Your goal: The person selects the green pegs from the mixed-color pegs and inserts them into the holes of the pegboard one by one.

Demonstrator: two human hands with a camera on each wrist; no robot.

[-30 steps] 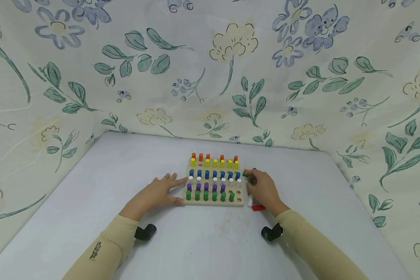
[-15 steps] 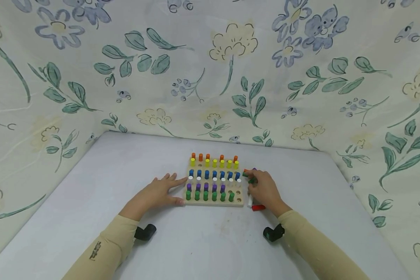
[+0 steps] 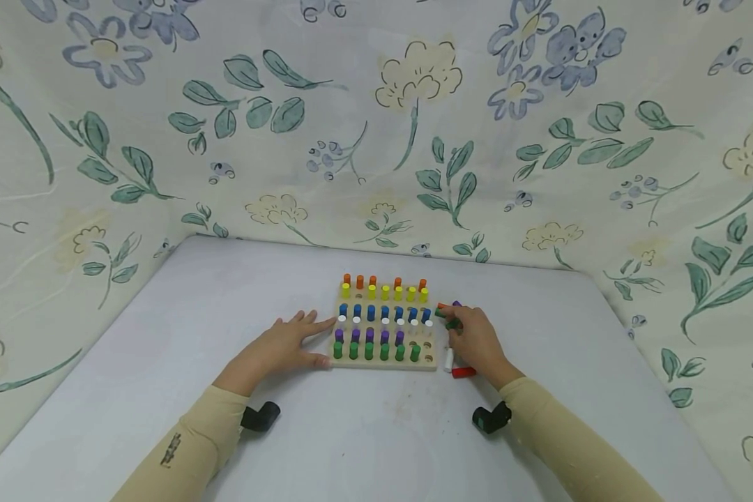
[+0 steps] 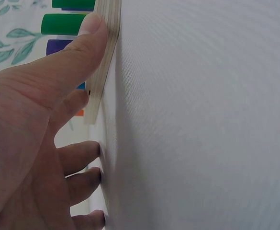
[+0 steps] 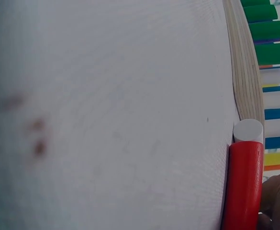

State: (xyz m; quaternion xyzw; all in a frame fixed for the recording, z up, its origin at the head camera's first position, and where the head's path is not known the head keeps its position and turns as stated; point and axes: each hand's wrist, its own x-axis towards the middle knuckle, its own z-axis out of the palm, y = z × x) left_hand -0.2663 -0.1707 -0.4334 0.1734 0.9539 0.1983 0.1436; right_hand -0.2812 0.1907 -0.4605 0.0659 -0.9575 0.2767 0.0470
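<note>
A wooden pegboard (image 3: pixel 431 359) holds upright pegs in coloured rows: orange, yellow, blue, white, purple and green. At its left edge rests my left hand (image 3: pixel 280 346), fingers spread, index finger and thumb touching the board. In the left wrist view the thumb (image 4: pixel 77 55) lies on the board's edge beside a green peg (image 4: pixel 63 24). To the right of the board, my right hand (image 3: pixel 477 343) bends over loose pegs and pinches a green peg (image 3: pixel 453 324), partly hidden by its fingers. Only a bit of this hand (image 5: pixel 279 196) shows in the right wrist view.
Near the right hand lie a loose white peg (image 3: pixel 448 360), a red peg (image 3: pixel 464 373), another green peg (image 3: pixel 439 312), an orange peg (image 3: pixel 442 305) and a purple peg (image 3: pixel 457 303). Behind the white table (image 3: pixel 376 432) hangs a floral cloth (image 3: pixel 351 125).
My right hand has shifted slightly to the right among the loose pegs, uncovering more of the white one. The left hand and the pegboard stay where they were.
</note>
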